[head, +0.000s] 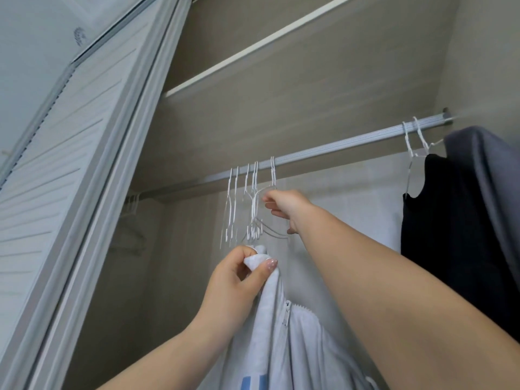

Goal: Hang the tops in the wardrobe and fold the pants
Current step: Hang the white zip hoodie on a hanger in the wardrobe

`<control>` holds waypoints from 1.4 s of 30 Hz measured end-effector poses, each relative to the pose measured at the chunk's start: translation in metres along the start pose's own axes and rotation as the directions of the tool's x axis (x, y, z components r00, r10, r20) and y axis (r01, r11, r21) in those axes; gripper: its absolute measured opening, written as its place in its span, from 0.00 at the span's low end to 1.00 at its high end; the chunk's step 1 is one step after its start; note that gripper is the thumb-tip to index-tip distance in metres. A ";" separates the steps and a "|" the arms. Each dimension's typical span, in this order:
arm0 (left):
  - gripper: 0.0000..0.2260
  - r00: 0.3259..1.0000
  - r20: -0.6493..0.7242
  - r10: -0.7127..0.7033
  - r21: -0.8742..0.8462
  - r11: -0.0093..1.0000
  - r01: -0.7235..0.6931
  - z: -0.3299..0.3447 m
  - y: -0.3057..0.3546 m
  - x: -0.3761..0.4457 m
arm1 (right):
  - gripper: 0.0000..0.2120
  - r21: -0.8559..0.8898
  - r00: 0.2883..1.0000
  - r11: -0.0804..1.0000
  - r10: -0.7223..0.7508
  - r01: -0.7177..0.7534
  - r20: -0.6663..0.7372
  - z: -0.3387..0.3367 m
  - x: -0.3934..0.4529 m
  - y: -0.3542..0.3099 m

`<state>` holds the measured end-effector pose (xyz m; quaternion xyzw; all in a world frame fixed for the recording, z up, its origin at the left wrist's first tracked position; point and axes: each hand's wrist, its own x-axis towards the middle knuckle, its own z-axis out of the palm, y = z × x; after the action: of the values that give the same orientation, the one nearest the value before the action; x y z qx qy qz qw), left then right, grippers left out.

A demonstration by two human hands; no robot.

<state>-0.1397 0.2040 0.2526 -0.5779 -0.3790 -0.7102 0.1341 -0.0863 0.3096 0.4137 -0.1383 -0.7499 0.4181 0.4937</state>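
Note:
A white zip-up top [289, 342] with a blue patch near its bottom hangs from my left hand [239, 280], which pinches the fabric at its upper end. Just above it, several empty white wire hangers [247, 204] hang bunched on the silver wardrobe rail [337, 146]. My right hand [284, 209] reaches up among them and its fingers curl round the rightmost wire hanger of the bunch. A black sleeveless top [439, 220] and a grey garment [484, 175] hang on white hangers at the rail's right end.
A white louvred sliding door [70, 153] stands at the left of the opening. A shelf edge [253, 49] runs above the rail. More hangers [132, 220] show dimly at the far left behind the door. The rail between the two hanger groups is bare.

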 end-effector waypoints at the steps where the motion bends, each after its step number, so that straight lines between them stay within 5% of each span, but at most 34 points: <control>1: 0.12 1.000 0.000 0.002 0.005 1.000 -0.002 -0.001 0.001 0.000 | 0.17 0.009 1.000 1.000 -0.012 0.012 0.011 0.002 -0.001 -0.002; 10: 0.12 0.999 0.023 0.042 0.042 0.998 -0.043 -0.012 0.005 -0.002 | 0.29 -0.125 0.995 0.992 0.039 -0.027 0.097 0.031 0.000 -0.007; 15: 0.12 0.999 0.016 0.032 0.100 0.994 -0.034 -0.021 0.004 -0.004 | 0.30 -0.060 0.991 0.994 -0.082 0.089 0.107 0.055 0.008 -0.009; 19: 0.13 0.999 0.010 0.033 0.136 0.990 -0.035 -0.027 0.001 -0.007 | 0.18 -0.315 0.982 0.931 -0.176 0.186 0.060 0.066 0.007 -0.005; 26: 0.13 0.999 0.036 0.005 0.141 0.990 -0.010 -0.025 -0.004 -0.012 | 0.27 -0.515 0.927 0.815 -0.362 0.264 -0.097 0.064 -0.002 0.008; 34: 0.11 1.000 0.005 -0.012 0.135 0.991 0.011 -0.017 -0.006 -0.016 | 0.22 -0.395 0.858 0.876 -0.411 0.277 -0.309 0.035 -0.005 0.019; 42: 0.13 0.999 0.008 -0.052 0.091 0.995 0.051 -0.017 -0.012 -0.034 | 0.18 -0.283 0.839 0.911 -0.393 0.299 -0.376 0.012 -0.010 0.028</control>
<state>-0.1497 0.1916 0.2162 -0.5649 -0.4265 -0.6923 0.1401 -0.0971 0.3149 0.3840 -0.1396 -0.6770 0.1982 0.6949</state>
